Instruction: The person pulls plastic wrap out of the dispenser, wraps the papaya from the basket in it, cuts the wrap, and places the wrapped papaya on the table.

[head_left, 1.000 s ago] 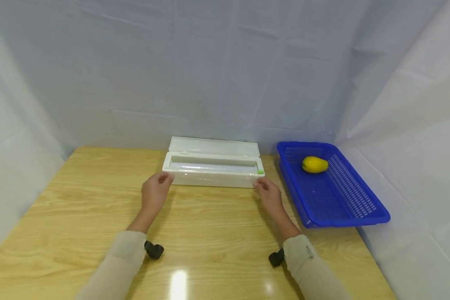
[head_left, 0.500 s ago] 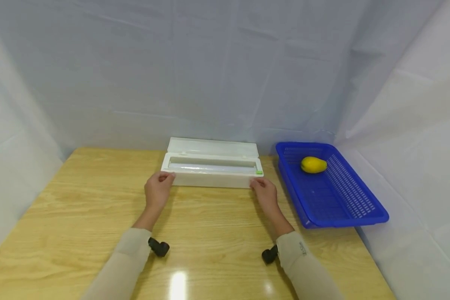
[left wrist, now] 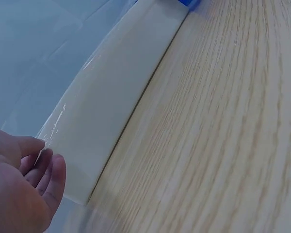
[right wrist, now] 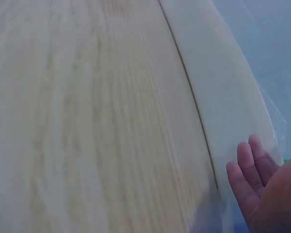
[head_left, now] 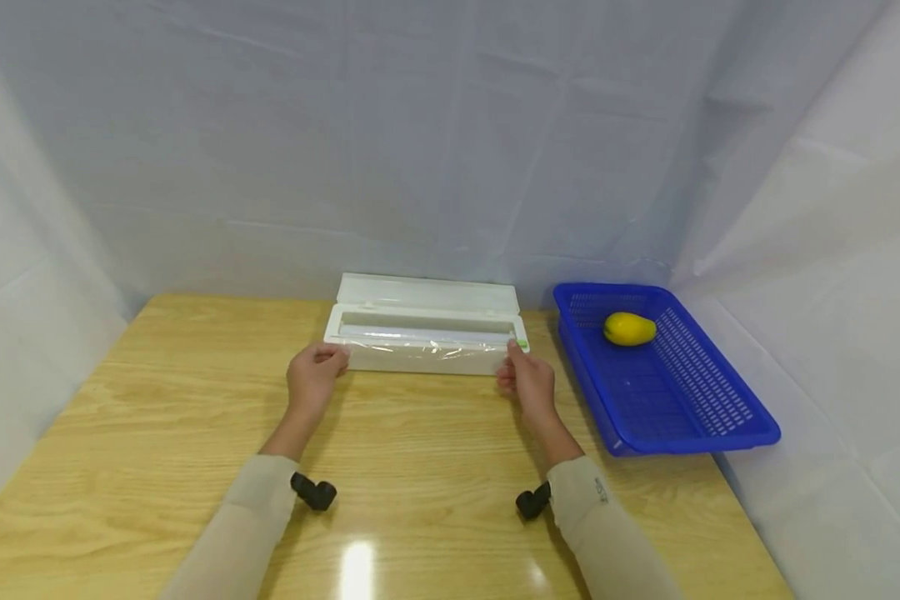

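Note:
A white cling film dispenser (head_left: 425,359) lies at the back of the table, its lid (head_left: 427,292) tipped back. Inside shows the roll (head_left: 423,333), and clear, shiny cling film (head_left: 438,346) hangs over the front wall. At the front left corner my left hand (head_left: 315,379) pinches the film's edge between thumb and fingers; the left wrist view shows the film (left wrist: 58,119) running from the fingertips along the box. My right hand (head_left: 532,383) is at the front right corner, one digit raised by the green tab (head_left: 522,343). In the right wrist view its fingers (right wrist: 250,167) are spread loosely before the box.
A blue plastic basket (head_left: 607,392) stands on the right of the wooden table (head_left: 420,467), close to the right hand. In it lies a yellow papaya-like fruit (head_left: 629,329). White sheeting (head_left: 450,150) hangs behind and at both sides.
My right hand has moved slightly left, and its fingers have loosened and spread from a pinch at the front edge. The film shows more wrinkles. My left hand keeps its pinch.

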{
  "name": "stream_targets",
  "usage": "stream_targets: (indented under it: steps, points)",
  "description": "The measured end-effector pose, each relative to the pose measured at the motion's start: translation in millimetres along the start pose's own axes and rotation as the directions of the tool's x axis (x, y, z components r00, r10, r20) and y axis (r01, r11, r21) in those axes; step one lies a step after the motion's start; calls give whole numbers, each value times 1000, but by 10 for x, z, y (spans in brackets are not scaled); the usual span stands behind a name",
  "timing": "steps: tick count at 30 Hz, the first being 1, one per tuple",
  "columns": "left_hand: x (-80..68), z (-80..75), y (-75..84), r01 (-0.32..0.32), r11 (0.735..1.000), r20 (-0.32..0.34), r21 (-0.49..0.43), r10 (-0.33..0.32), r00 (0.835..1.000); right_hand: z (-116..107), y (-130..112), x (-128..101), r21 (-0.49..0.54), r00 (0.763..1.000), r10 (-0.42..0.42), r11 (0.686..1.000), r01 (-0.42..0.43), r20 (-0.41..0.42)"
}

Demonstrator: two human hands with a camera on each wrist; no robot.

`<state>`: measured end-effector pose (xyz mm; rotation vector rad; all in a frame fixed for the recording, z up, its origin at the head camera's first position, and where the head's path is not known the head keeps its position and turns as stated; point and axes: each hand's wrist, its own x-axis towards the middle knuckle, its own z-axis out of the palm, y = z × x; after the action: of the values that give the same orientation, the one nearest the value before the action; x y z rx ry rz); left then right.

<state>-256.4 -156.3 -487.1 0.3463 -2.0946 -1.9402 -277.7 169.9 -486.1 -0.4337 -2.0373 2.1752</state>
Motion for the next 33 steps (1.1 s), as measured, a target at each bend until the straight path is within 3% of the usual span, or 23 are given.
stream_targets:
  steps: [3, 11, 17, 20, 26, 33]
  points:
    - [-4, -18, 5, 6, 1000, 14, 9, -6, 1000, 24, -14, 7, -22, 1000, 17, 1000, -17, 1]
    - [-1, -77, 26, 4, 990, 82, 144, -16, 997, 29, -12, 40, -2, 999, 16, 1000, -16, 33]
    - [-24, -149, 68, 7, 975, 142, 220, -40, 989, 24, -82, -10, 27, 998, -56, 998, 55, 18]
    - [-32, -161, 96, 5, 977, 155, 215, -39, 987, 35, -67, 3, 57, 997, -75, 996, 75, 0]
    - [-28, -159, 90, 1, 981, 152, 195, -31, 988, 38, -135, -23, 77, 999, -3, 997, 1, 36]
    - [-44, -146, 92, 20, 988, 157, 156, -45, 987, 25, -153, -19, 187, 994, 87, 977, -98, 68]
